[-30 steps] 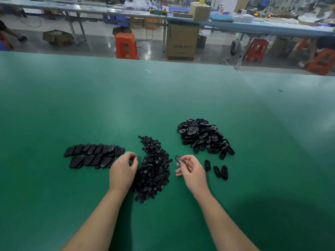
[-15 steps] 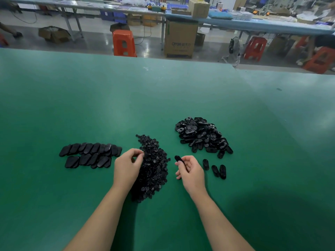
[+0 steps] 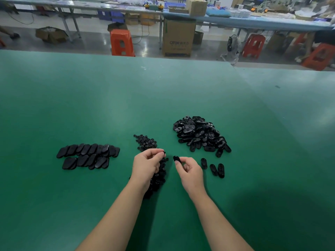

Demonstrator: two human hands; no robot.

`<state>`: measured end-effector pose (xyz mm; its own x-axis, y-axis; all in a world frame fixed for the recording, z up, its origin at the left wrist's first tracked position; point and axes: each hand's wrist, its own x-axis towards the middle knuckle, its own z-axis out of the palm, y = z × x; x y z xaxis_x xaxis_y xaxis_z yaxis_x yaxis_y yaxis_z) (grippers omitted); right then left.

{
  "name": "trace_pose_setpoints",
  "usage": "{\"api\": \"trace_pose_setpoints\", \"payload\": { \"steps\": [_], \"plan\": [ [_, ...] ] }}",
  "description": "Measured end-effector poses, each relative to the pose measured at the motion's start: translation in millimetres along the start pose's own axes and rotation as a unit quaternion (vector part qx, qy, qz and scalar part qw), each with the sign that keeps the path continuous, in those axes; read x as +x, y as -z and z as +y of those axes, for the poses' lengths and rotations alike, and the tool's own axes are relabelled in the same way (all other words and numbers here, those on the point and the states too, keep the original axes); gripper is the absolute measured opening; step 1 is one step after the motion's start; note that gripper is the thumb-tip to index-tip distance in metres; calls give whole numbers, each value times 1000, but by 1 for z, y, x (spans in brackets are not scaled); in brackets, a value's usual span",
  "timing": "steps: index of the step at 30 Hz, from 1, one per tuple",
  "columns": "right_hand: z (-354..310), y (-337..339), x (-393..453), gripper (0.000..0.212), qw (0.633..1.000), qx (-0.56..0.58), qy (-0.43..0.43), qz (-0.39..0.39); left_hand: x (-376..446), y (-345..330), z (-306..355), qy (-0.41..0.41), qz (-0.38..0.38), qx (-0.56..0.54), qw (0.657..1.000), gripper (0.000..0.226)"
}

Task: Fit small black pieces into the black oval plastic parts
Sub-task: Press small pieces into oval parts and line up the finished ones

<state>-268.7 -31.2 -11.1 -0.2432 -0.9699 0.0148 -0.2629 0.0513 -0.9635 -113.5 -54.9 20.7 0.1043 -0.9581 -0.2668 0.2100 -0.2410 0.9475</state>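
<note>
My left hand (image 3: 146, 164) hovers over the heap of small black pieces (image 3: 146, 143) and pinches one small piece (image 3: 164, 153) at its fingertips. My right hand (image 3: 190, 169) pinches a black oval part (image 3: 176, 158) between thumb and fingers, just right of the small piece. A big pile of loose oval parts (image 3: 201, 134) lies behind my right hand. Three single oval parts (image 3: 213, 168) lie to its right. Two neat rows of oval parts (image 3: 88, 155) lie at the left. My left hand hides part of the small-piece heap.
All of it lies on a wide green table (image 3: 126, 96). Beyond the far edge stand an orange stool (image 3: 121, 43), a cardboard box (image 3: 178, 38), red stools (image 3: 253, 45) and a long blue workbench (image 3: 253, 22).
My left hand moved right from the row side, over the small-piece heap, and now pinches a small piece close to the oval part in my right hand, which stayed nearly still.
</note>
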Motion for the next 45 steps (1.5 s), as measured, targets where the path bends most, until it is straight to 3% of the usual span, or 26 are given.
{"api": "trace_pose_setpoints", "payload": {
  "steps": [7, 11, 13, 18, 27, 34, 38, 41, 45],
  "plan": [
    [-1, 0, -1, 13, 997, 69, -41, -16, -3, -7, -4, 47, -15, -11, 999, 6],
    [-1, -1, -2, 28, 996, 80, -29, -20, -4, -13, -9, 50, -10, 29, 998, 3],
    [0, -1, -1, 24, 996, 76, -33, -19, -5, -16, -11, 49, -4, 58, 997, 3],
    [0, -1, -2, 27, 995, 82, -40, -30, -6, -27, -10, 24, 18, 133, 991, 7],
    [4, 1, -2, 25, 999, -12, -12, -30, -9, -40, 0, -55, 14, 293, 955, 9],
    [2, 1, -2, 30, 999, 16, -12, -32, -8, -41, 6, -69, 9, 340, 938, 8],
    [3, 3, -1, 32, 997, 62, -31, -26, -5, -39, 8, -57, -2, 357, 932, 25],
    [3, 3, -1, 26, 997, 62, -23, -26, -1, -37, 9, -60, -28, 361, 930, 9],
    [0, 2, -1, 20, 1000, 27, 5, -16, -1, -34, 6, -43, -48, 320, 945, 12]
  ]
}}
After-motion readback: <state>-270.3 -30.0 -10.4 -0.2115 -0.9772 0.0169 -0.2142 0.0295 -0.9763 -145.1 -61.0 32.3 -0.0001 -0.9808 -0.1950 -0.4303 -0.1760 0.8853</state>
